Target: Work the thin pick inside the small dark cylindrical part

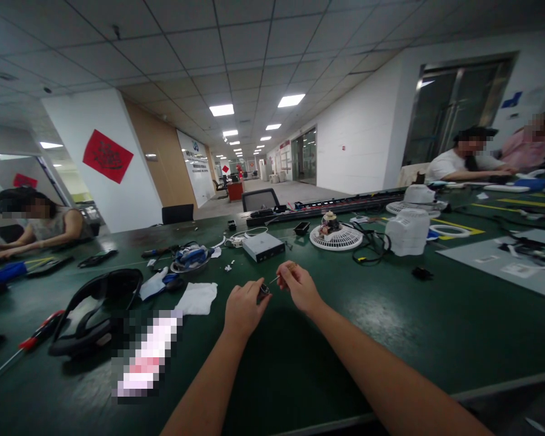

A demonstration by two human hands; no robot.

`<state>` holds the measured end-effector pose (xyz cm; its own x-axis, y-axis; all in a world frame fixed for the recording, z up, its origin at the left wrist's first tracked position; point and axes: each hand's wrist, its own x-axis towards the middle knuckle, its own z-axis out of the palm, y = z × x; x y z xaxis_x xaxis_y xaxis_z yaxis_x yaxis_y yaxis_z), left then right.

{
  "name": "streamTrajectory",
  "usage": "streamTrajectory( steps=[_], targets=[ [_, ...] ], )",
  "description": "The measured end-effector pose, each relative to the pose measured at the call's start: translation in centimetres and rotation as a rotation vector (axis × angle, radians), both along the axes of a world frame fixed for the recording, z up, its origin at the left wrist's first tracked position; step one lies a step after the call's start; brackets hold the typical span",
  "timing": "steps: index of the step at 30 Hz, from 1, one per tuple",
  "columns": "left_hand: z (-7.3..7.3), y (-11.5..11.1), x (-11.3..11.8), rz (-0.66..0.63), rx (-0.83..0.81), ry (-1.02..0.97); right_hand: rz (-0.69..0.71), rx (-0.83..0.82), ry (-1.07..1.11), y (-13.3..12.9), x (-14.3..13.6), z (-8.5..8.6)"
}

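Observation:
Over the near middle of the green table, my left hand [245, 307] is closed around a small dark round part [264, 291], whose open-looking end faces right. My right hand [300, 287] pinches a thin metal shaft [274, 279], like that of a small screwdriver; its handle is hidden in the fingers. The shaft points left toward the dark part, and I cannot tell whether its tip touches. Just beyond both hands lies a flat silver-grey box [263, 246] with a dark front.
A white fan grille with a motor [335, 235] and a white housing [407, 232] stand to the right. On the left lie a black headset [95, 309], a red-handled screwdriver [40, 330] and a white cloth [198, 298]. Co-workers sit at the far left [59, 224] and far right [463, 154].

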<state>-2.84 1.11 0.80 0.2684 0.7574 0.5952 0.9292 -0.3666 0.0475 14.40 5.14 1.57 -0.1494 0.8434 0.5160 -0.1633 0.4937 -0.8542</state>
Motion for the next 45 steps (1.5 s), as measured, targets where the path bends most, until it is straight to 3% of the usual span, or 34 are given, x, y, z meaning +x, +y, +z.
streamTrajectory(
  steps=[11,21,27,45],
  targets=[
    [0.26,-0.05,0.05,0.032,-0.03,0.0,0.059,0.002,-0.07,-0.22,-0.15,0.08],
    [0.14,-0.2,0.22,0.032,-0.027,-0.014,-0.068,0.03,-0.006,-0.14,0.09,0.06],
    [0.5,-0.37,0.24,-0.044,-0.045,0.025,0.011,-0.027,-0.022,-0.07,-0.39,-0.02],
    [0.5,-0.53,0.36,-0.007,-0.004,-0.053,-0.099,-0.036,0.111,0.0,-0.16,0.48]
  ],
)
